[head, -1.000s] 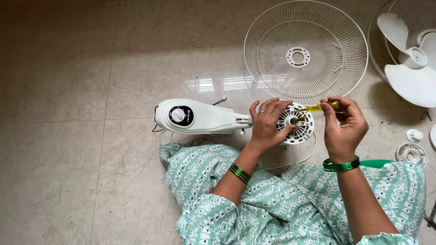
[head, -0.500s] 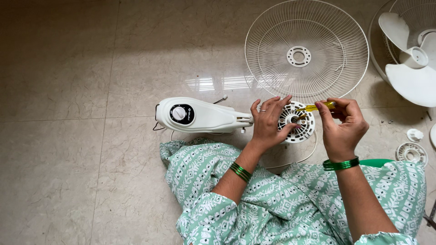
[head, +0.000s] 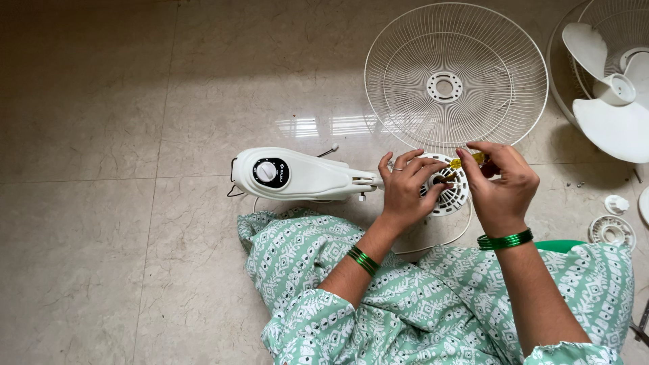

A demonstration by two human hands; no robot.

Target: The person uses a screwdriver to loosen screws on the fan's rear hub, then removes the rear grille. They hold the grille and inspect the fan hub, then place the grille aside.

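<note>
A white fan body (head: pixel 297 176) with a round control knob lies on the tiled floor, its round vented motor housing (head: pixel 451 192) at the right end. My left hand (head: pixel 404 189) rests on the motor housing and steadies it. My right hand (head: pixel 501 186) grips a yellow-handled screwdriver (head: pixel 468 161) whose tip points into the motor's face. Both wrists wear green bangles.
A white wire fan guard (head: pixel 455 78) lies flat just beyond the motor. At the far right sit white fan blades (head: pixel 612 101) in a second guard, plus a small cap (head: pixel 616 203) and a round ring part (head: pixel 610 232). A cord (head: pixel 439 242) loops by my lap.
Almost nothing differs. My right hand and the screwdriver shifted very slightly at the motor face; my left hand stays put.
</note>
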